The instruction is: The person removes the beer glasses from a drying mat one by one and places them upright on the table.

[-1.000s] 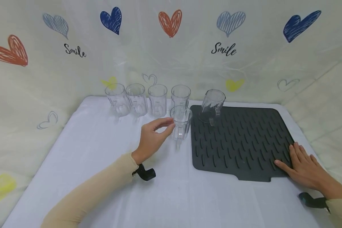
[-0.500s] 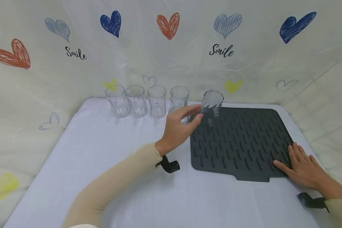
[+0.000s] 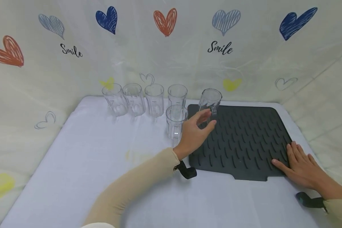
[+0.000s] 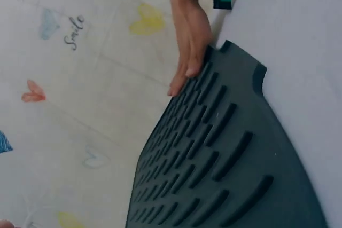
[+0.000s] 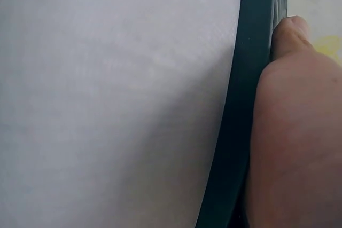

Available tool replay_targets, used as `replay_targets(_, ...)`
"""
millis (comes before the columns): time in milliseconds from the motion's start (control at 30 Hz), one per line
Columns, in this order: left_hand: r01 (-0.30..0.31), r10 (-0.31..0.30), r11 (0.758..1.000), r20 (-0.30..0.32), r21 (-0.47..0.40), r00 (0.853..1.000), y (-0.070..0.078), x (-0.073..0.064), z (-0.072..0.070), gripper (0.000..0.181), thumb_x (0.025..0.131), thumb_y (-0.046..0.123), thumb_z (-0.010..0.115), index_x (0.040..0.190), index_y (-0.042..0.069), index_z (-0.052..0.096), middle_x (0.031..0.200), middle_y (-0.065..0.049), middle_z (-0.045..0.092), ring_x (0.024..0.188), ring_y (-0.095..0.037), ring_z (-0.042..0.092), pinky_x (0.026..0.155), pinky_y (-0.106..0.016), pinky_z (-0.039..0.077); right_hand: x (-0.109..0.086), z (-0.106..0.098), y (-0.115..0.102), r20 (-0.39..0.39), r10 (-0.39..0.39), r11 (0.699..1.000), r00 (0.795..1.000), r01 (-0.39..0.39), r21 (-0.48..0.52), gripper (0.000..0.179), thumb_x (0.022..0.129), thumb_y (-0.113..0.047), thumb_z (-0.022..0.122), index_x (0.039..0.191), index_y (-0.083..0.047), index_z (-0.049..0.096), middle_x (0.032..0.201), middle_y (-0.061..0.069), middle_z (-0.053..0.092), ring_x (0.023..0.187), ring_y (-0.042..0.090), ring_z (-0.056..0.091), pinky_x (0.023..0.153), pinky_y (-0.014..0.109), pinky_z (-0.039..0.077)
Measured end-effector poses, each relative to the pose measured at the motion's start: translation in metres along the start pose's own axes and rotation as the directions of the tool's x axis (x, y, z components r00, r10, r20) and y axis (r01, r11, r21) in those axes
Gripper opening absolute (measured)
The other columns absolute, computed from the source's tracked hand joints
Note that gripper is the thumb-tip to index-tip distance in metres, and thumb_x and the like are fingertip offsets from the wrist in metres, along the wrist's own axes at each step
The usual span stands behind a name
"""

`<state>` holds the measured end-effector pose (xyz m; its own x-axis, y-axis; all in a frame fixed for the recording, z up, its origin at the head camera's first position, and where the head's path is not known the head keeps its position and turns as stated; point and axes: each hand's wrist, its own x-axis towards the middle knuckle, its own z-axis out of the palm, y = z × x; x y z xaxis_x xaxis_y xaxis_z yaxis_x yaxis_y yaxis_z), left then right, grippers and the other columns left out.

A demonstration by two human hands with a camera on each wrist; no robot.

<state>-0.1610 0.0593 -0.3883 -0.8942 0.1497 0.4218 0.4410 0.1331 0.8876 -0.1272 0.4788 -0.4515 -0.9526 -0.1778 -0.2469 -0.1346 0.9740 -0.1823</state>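
My left hand (image 3: 193, 135) is over the left part of a dark grey ribbed mat (image 3: 239, 142), thumb and fingers apart with a gap between them. Its fingertips overlap the lower part of a clear glass mug (image 3: 211, 95) that stands on the mat's far left corner, handle toward me. Just left of that hand, on the white cloth, stands another glass mug (image 3: 174, 125), its handle also facing me. My right hand (image 3: 305, 166) lies flat with fingers spread on the mat's right edge; the left wrist view shows this right hand (image 4: 191, 36) too.
Several more clear glass mugs (image 3: 155, 100) stand in a row at the table's far edge, left of the mat. A pale sheet printed with hearts (image 3: 165, 22) hangs behind. White cloth (image 3: 74, 164) covers the table.
My left hand has moved right, away from the near glass mug, past it to the mug on the mat. The mugs stay in place. My right hand has not moved.
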Motion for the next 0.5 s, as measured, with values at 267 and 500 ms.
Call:
replay_targets(267, 0.134, -0.140, 0.988, -0.078, -0.076, 0.987, -0.030, -0.007, 0.024, 0.050, 0.101, 0.024, 0.066, 0.147, 0.009, 0.054, 0.144, -0.012, 0.064, 0.137, -0.020, 0.062, 0.115, -0.023, 0.049, -0.002, 0.002, 0.000, -0.006, 0.000, 1.000, 1.000, 0.000, -0.002, 0.105, 0.106, -0.061, 0.039, 0.155, 0.017, -0.012, 0.160, 0.040, -0.023, 0.152, 0.057, -0.023, 0.114, 0.085, 0.000)
replay_targets(500, 0.128, -0.138, 0.988, -0.135, -0.081, 0.981, -0.046, 0.005, 0.036, 0.049, 0.102, 0.022, 0.065, 0.147, 0.006, 0.054, 0.145, -0.012, 0.064, 0.136, -0.020, 0.063, 0.113, -0.022, 0.050, -0.002, 0.002, 0.000, -0.015, 0.007, 1.000, 1.000, -0.007, 0.009, 0.105, 0.106, -0.061, 0.039, 0.155, 0.016, -0.013, 0.161, 0.039, -0.023, 0.152, 0.056, -0.023, 0.115, 0.084, -0.001)
